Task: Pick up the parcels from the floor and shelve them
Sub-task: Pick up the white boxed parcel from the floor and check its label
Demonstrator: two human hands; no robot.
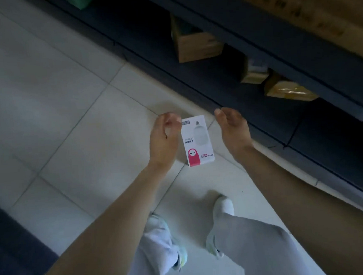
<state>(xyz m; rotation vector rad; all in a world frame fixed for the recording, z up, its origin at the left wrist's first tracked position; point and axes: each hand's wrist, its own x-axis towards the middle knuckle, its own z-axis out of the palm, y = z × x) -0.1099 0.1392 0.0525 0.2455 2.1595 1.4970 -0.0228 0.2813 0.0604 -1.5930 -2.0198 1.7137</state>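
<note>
Flanking the white box (197, 140) (floor-bound): cupped hands (197, 134).

The floor (58, 115) is laid with pale square tiles. A dark shelving unit (256, 54) is set along one side, dimly lit.

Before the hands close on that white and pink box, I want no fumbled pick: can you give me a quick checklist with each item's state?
1. White and pink cardboard box lies flat on the pale tiled floor: ok.
2. Left hand open beside it: ok.
3. Right hand open on the other side: ok.
4. Either hand touching the box: cannot tell.
5. White shoes clear of the box: ok.
6. Free space on the dark shelf: cannot tell.
</note>
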